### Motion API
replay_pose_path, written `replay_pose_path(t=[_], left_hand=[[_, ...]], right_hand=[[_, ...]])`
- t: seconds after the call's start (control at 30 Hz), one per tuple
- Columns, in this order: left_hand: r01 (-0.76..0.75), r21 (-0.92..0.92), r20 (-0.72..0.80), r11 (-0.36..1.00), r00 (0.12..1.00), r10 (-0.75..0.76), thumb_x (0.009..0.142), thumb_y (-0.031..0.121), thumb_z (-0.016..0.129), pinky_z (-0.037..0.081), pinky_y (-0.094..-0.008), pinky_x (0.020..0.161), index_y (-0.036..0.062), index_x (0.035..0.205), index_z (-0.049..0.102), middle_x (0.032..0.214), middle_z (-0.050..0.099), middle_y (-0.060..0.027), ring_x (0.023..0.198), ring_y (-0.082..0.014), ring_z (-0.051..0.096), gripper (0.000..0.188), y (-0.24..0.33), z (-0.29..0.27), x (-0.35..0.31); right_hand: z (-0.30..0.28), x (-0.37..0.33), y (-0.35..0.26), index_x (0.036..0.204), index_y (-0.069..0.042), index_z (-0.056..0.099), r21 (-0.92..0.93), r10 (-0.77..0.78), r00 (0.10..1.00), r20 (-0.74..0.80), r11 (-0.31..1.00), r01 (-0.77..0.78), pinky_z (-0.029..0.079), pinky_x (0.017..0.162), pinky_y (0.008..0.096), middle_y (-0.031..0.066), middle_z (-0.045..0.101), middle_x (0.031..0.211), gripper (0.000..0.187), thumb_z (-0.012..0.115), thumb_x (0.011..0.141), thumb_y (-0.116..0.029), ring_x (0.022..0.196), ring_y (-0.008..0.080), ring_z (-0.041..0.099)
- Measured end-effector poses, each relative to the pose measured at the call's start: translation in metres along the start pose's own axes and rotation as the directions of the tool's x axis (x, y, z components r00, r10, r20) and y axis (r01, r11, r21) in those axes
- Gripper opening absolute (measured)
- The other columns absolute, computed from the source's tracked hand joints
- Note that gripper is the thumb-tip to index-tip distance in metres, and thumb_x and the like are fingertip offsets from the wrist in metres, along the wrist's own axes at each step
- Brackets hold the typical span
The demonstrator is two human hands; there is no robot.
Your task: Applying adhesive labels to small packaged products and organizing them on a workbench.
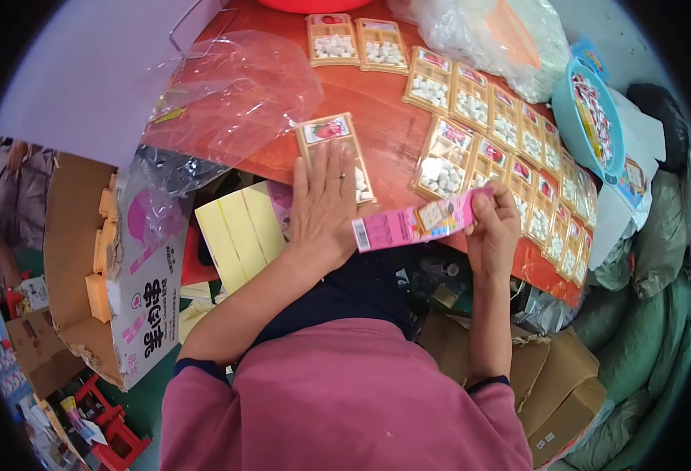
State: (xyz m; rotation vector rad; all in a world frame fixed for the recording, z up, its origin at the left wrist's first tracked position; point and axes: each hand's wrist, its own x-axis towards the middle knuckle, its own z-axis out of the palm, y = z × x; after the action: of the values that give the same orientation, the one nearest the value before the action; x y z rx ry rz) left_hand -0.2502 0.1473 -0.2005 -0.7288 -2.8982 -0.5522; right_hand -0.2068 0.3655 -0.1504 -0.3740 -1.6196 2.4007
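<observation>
My left hand (pixel 322 192) lies flat, fingers stretched, over a small orange compartment tray (pixel 367 169) on the red table. A strawberry picture shows at the tray's far end, and white pieces show beside my fingers; the rest is covered. Between the thumb and fingers of my right hand (pixel 496 224) is one end of a pink printed card strip (pixel 408 224). The strip extends leftward, its other end close to my left wrist. Two rows of similar trays (pixel 440 169) with white pieces stand to the right, the nearest just beyond my right hand.
Two more filled trays (pixel 357 43) sit at the back. Clear plastic (pixel 235 86) covers the table's left part. A blue basket (pixel 620 149) of small wrapped pieces stands at right, near a large plastic bag (pixel 510 47). An open carton (pixel 86 243) with orange trays stands left.
</observation>
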Motion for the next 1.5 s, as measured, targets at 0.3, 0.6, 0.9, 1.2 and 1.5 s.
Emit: replay_pose_path(t=[0.3,0.6,0.9,1.2,1.5], left_hand=[[0.034,-0.615,-0.187,0.788,0.964,-0.188,0.088,0.027,0.047,0.042,-0.0381,0.093,-0.0089,0.119,0.049,0.116,0.055,-0.0245,0.107,-0.0321,0.055,0.047,-0.052,-0.043,-0.016],[0.289,-0.956,0.229,0.050,0.841,-0.491,0.076,0.011,0.073,0.050,-0.0197,0.051,-0.0033,0.101,0.060,0.077,0.066,-0.0075,0.061,-0.0101,0.063,0.032,-0.065,-0.041,0.001],[0.327,-0.924,0.185,0.199,0.838,-0.514,0.075,0.008,0.071,0.050,-0.0216,0.049,-0.0033,0.097,0.061,0.071,0.065,-0.0099,0.057,-0.0119,0.064,0.026,-0.074,-0.031,0.009],[0.410,-0.829,0.155,0.381,0.822,-0.547,0.076,0.007,0.068,0.050,-0.0223,0.049,-0.0025,0.086,0.057,0.077,0.063,-0.0101,0.056,-0.0109,0.063,0.018,-0.072,-0.034,-0.003],[0.269,-0.957,0.284,-0.110,0.787,-0.548,0.088,0.004,0.054,0.055,-0.0273,0.065,0.0029,0.107,0.046,0.095,0.060,-0.0082,0.083,-0.0136,0.061,0.020,-0.096,-0.006,-0.046]], right_hand=[[0.058,0.048,0.027,0.094,-0.001,0.053,-0.083,0.102,0.983,0.150,0.992,-0.090,0.047,0.049,0.0228,0.0067,0.061,0.081,0.010,0.059,0.086,-0.002,0.059,0.0098,0.056],[0.096,0.056,0.043,0.093,-0.002,0.053,-0.393,0.114,0.985,0.132,0.918,-0.053,0.048,0.051,0.0184,0.0053,0.063,0.081,0.013,0.062,0.085,-0.006,0.066,0.0082,0.060],[0.096,0.067,0.054,0.089,0.000,0.057,-0.699,0.036,0.988,0.153,0.710,0.082,0.047,0.053,0.0190,0.0053,0.064,0.077,0.014,0.065,0.082,-0.008,0.066,0.0074,0.059],[0.096,0.069,0.073,0.087,0.002,0.057,-0.862,-0.136,0.936,0.323,0.366,0.351,0.048,0.052,0.0241,0.0101,0.065,0.075,0.022,0.070,0.078,-0.012,0.063,0.0110,0.061],[0.124,0.043,0.082,0.083,0.002,0.058,-0.831,-0.065,0.930,0.362,0.430,0.353,0.045,0.048,0.0248,0.0084,0.063,0.067,0.023,0.072,0.076,-0.014,0.055,0.0107,0.058]])
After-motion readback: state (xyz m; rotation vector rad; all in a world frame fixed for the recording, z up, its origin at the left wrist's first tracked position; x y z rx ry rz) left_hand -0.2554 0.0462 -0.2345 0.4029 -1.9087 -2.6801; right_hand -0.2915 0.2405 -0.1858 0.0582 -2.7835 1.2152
